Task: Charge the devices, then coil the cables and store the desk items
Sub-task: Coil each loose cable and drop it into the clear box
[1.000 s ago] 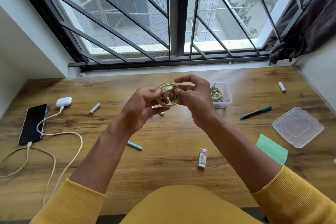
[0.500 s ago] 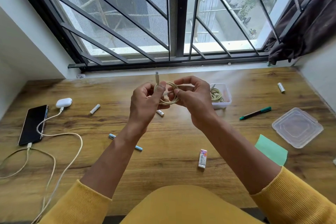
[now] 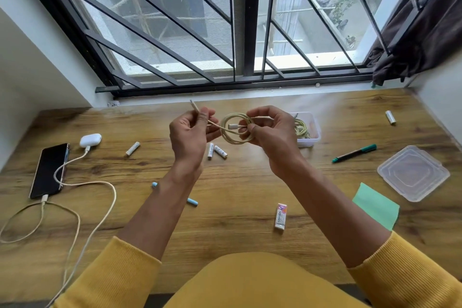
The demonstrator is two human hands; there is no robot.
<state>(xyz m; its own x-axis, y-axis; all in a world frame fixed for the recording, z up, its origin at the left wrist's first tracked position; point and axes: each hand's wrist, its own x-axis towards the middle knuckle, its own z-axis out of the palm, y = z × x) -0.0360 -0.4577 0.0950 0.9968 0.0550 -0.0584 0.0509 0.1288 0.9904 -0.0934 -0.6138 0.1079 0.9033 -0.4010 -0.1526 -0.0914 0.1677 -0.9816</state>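
While right hand (image 3: 272,137) pinches coiled cable (image 3: 236,130), left hand (image 3: 190,132) grip pinches its free end.

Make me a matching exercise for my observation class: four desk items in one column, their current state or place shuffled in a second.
Items:
1. phone
2. container lid
3. coiled cable
4. green marker

States:
A. held between both hands
B. lying loose right of the container
C. plugged in, far left
D. upside down at the desk's right edge

Pairs: 1-C, 2-D, 3-A, 4-B
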